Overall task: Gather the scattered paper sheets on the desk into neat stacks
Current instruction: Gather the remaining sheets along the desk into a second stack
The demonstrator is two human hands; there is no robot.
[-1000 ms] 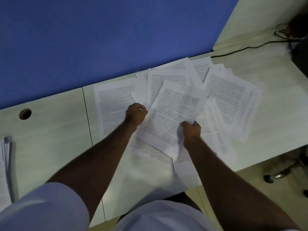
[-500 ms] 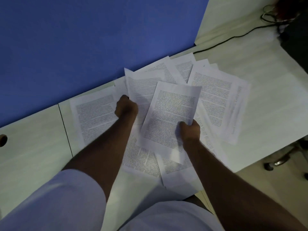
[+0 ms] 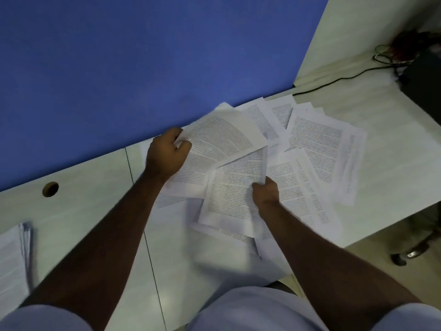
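Observation:
Printed paper sheets lie scattered over the pale desk (image 3: 78,218), spread from the middle toward the right. My left hand (image 3: 167,155) grips the left edge of a curled sheet (image 3: 222,137) that is lifted off the desk near the blue partition. My right hand (image 3: 266,191) pinches the right edge of another sheet (image 3: 232,194), which rests over the pile in front of me. Several loose sheets (image 3: 317,142) fan out to the right of both hands, overlapping each other. More sheets lie under my right forearm at the desk's front edge.
A stack of sheets (image 3: 13,261) sits at the far left edge. A round cable hole (image 3: 50,189) is in the desk left of my left arm. The blue partition (image 3: 143,56) backs the desk. A black cable (image 3: 343,80) runs at the back right; a chair base (image 3: 415,252) stands below.
My left hand has closed on a sheet and lifted it, curling, toward the partition. My right hand keeps its hold on its sheet. The view has shifted left, showing the left stack again.

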